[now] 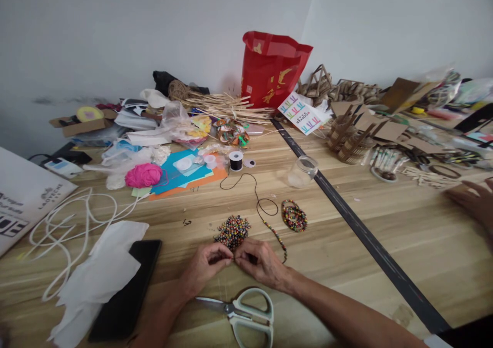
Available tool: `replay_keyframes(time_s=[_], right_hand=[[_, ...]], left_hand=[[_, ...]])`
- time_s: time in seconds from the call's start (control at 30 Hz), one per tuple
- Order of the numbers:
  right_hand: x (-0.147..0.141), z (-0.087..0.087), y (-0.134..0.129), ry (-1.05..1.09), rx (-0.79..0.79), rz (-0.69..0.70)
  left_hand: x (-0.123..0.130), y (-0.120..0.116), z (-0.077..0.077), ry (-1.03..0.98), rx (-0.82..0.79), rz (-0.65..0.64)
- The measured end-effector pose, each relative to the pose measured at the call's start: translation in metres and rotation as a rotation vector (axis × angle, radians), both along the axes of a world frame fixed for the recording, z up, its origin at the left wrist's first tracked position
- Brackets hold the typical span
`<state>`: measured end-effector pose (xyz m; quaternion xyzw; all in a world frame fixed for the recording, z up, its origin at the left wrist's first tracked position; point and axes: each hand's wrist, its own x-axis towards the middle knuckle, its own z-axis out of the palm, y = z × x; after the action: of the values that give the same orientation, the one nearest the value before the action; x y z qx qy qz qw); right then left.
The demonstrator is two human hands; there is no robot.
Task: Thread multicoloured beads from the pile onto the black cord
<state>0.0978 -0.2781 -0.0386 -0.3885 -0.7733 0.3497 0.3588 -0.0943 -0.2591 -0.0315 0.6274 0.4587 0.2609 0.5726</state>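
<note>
My left hand (210, 263) and my right hand (262, 262) meet fingertip to fingertip, both closed in a pinch. Just beyond them lies a heap of small multicoloured beads (233, 231). A string of beads (275, 233) on thin black cord (257, 194) runs down to my right hand, which seems to grip its end. What my left fingers pinch is too small to make out. Scissors with pale handles (252, 312) lie below my hands, blades pointing left. To the right of the string rests a coil of strung beads (295, 216). The cord leads back to a spool (235, 161).
A clear jar (303, 172) stands near a dark strip (346, 209) crossing the table. At left are a black tablet-like slab (131, 286), white paper (103, 266) and white cable (88, 209). Pink yarn (144, 175) and a red bag (273, 71) stand farther back. Another person's hand (472, 201) rests at right.
</note>
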Motion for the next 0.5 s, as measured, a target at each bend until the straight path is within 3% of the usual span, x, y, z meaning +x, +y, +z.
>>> replay_keyframes(time_s=[0.5], right_hand=[[-0.0001,-0.0006,0.0000,-0.009,0.001,-0.004]], left_hand=[[0.0006,-0.0001,0.0030,0.019,-0.003,-0.009]])
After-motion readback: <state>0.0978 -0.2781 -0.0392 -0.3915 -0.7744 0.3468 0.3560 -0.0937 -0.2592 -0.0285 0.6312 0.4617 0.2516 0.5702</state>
